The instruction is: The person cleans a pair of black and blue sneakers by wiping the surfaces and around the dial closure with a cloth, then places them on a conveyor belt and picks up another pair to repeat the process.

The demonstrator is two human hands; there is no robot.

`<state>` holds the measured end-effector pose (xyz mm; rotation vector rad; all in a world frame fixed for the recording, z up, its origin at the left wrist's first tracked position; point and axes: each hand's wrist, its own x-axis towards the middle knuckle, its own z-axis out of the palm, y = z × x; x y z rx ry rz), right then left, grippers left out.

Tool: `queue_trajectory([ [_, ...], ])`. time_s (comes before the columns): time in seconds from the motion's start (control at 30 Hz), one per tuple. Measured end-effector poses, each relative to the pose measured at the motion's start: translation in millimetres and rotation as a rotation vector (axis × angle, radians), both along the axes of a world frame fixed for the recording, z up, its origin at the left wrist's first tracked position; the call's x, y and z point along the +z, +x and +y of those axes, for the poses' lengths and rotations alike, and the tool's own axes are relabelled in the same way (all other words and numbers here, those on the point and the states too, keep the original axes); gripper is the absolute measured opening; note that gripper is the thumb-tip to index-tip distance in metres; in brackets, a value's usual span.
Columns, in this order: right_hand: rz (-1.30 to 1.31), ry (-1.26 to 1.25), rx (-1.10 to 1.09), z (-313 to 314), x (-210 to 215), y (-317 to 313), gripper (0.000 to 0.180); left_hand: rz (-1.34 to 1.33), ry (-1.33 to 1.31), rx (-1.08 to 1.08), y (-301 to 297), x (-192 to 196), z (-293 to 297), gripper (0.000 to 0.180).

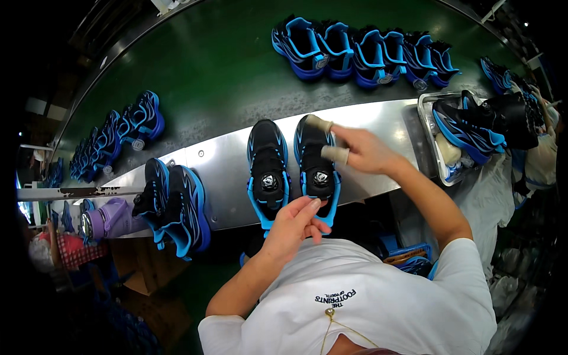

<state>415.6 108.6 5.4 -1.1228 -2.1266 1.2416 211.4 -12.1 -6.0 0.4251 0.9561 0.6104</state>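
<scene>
Two black sneakers with blue trim lie side by side on the metal ledge in front of me, toes pointing away: a left one [266, 145] and a right one [310, 151]. Each has a round dial on its tongue. My left hand [291, 229] pinches the tongue end of the right sneaker at its collar. Beside that sneaker's toe is my right hand [368, 149], thumb and forefinger spread apart, with tan covers on those fingertips. It is slightly blurred, and whether it touches the upper is unclear.
Another sneaker pair [176, 204] sits left on the ledge [225, 195], near a purple bottle [112, 218]. Sneaker rows stand on the green belt [219, 65]. At right, a metal tray [435, 142] holds items beside a sneaker [464, 127] and a co-worker's gloved hand [541, 106].
</scene>
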Motion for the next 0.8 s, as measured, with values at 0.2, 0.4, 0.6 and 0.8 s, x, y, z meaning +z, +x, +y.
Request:
queue_trajectory([
  [0.2, -0.181, 0.24, 0.432, -14.9, 2.2, -6.9, 0.068, -0.082, -0.02, 0.193, 15.3, -8.7, -3.3, 0.025],
  [0.4, -0.171, 0.218, 0.266, -27.2, -22.9, -12.4, 0.058, -0.052, 0.012, 0.254, 24.1, -7.6, -3.8, 0.025],
  [0.6, -0.22, 0.504, 0.373, -17.4, -23.3, -14.6, 0.056, -0.049, -0.004, 0.189, 24.3, -11.0, -1.7, 0.029],
  [0.8, -0.146, 0.228, 0.297, -15.7, -14.8, -12.4, 0.051, -0.072, 0.001, 0.235, 24.6, -13.7, -2.7, 0.028],
])
